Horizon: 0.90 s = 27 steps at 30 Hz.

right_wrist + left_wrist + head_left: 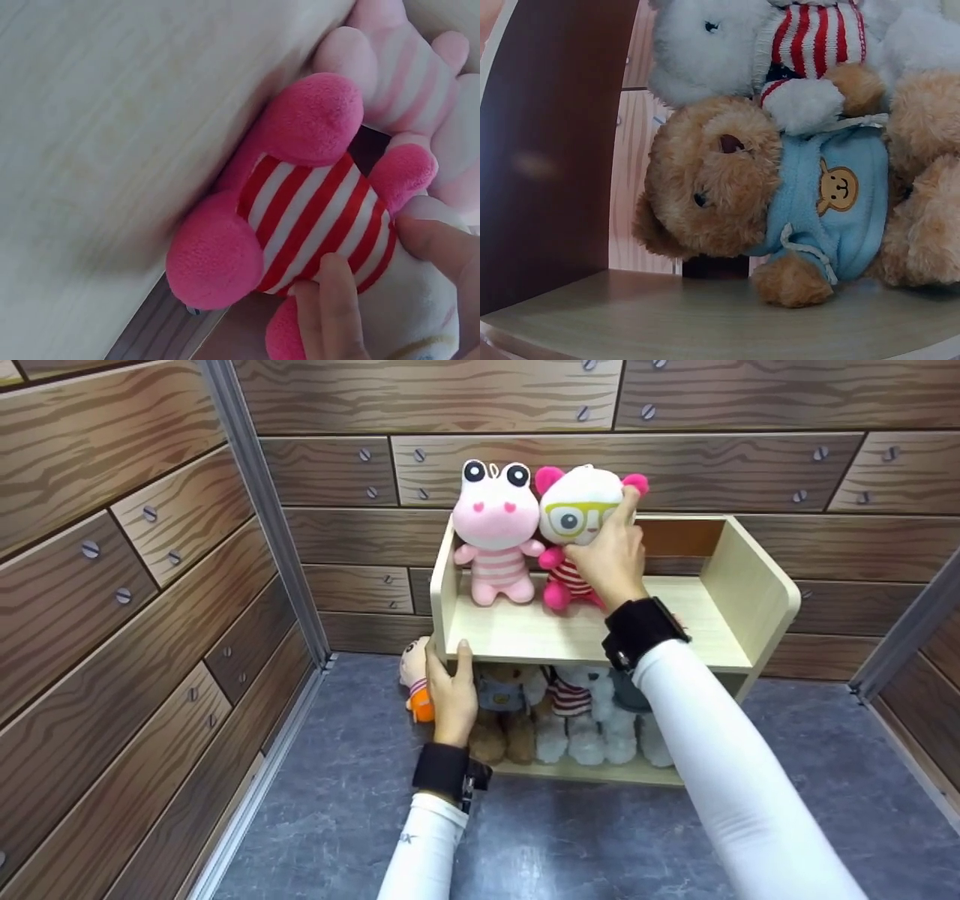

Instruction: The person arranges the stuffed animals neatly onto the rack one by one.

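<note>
Right hand (609, 556) fingers curl round the white-and-pink plush w/ green glasses (576, 514), top shelf of the wooden shelf unit (757, 585), center of frame, touching the pink frog plush (496, 531). Left hand (450, 694) grips the shelf's front edge, lower left. Plush looks soft, light, squashy; best held round head/body, not by a limb. Brown teddy (735, 199) sits below.
</note>
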Tool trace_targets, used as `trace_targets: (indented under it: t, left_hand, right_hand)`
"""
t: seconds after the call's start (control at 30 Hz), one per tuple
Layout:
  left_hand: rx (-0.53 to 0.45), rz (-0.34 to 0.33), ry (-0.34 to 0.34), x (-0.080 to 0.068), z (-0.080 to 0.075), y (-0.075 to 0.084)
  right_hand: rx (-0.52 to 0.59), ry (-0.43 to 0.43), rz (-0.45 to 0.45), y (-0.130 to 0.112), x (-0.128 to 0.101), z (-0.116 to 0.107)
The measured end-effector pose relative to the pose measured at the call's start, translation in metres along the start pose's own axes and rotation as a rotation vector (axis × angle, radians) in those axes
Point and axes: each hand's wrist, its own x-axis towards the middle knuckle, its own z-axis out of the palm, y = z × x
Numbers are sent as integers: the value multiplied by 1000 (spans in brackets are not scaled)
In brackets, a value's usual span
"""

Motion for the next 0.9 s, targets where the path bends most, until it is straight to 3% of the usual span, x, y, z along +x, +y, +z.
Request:
trace_targets:
  t: [0.23,0.57,0.9]
  left_hand:
    - [12,-11,2,-2,3,0]
    - [13,-18,13,0,-2,0]
    - [11,-28,14,-2,1,2]
  right_hand:
    - [65,-18,47,3,-2,-5]
    - [34,-74,19,1,-6,-7]
    - [-26,-57,8,3,-11,-10]
